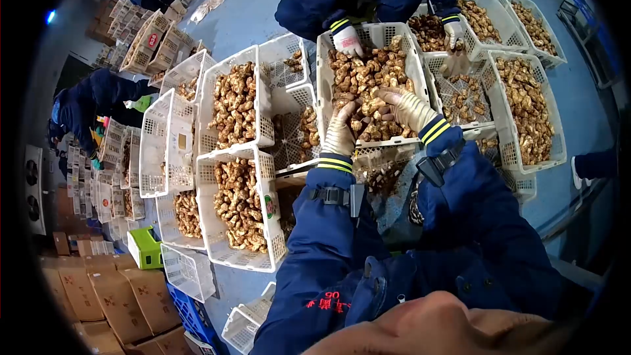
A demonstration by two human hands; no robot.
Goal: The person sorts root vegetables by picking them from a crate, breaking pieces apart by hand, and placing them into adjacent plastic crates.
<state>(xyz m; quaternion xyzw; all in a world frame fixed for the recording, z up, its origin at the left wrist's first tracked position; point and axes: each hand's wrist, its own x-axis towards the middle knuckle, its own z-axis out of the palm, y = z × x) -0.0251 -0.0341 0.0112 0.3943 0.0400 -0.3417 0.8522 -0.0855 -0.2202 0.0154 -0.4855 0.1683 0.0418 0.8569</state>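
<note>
A white plastic crate (pixel 420 86) full of lumpy brown-and-cream mushrooms (pixel 374 69) stands in front of me. My left hand (pixel 340 132), in a striped, soiled glove, is at its near left side. Its fingers curl in against the mushrooms, and what they hold is hidden. My right hand (pixel 409 109), gloved the same way, reaches in from the right. Its fingers and thumb are apart over the pile, touching mushrooms. Across the crate, a co-worker's gloved hand (pixel 348 41) rests on the mushrooms at the far edge. The co-worker's other gloved hand (pixel 453 32) is over a neighbouring crate.
Crates of mushrooms stand close on the left (pixel 240 204) and right (pixel 526 105). A partly filled crate (pixel 465 95) adjoins mine. Another person (pixel 98 105) bends over crates at far left. Cardboard boxes (pixel 118 296) and a green crate (pixel 145 248) are at lower left.
</note>
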